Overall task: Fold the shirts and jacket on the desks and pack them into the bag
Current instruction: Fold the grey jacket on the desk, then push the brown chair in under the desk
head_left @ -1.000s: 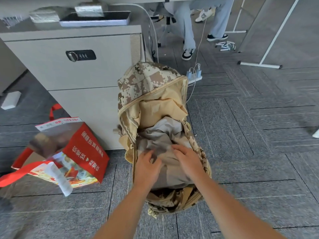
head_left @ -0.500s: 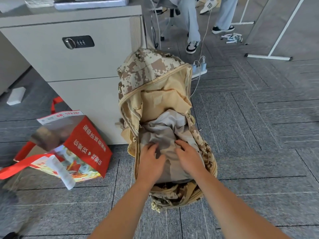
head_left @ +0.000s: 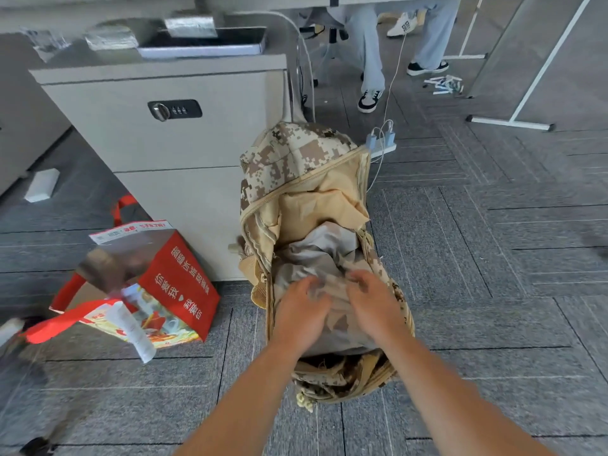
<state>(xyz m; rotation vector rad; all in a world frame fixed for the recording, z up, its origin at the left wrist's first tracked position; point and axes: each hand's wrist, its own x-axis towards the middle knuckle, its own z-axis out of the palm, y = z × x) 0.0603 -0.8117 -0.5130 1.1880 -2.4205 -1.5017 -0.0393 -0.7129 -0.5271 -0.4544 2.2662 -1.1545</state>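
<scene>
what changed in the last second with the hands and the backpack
Little. The left hand and right hand shifted slightly over the pale clothing in the camouflage backpack, still pressing it down; both are blurred now, so any grip is unclear. Nothing taken out or let go. Backpack, red bag and cabinet stayed put.

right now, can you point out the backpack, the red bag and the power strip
backpack (head_left: 296,153): head view, on its camouflage top flap.
red bag (head_left: 184,281): head view, on the red side with white lettering.
power strip (head_left: 384,148): head view, on its white body below the plugs.
</scene>
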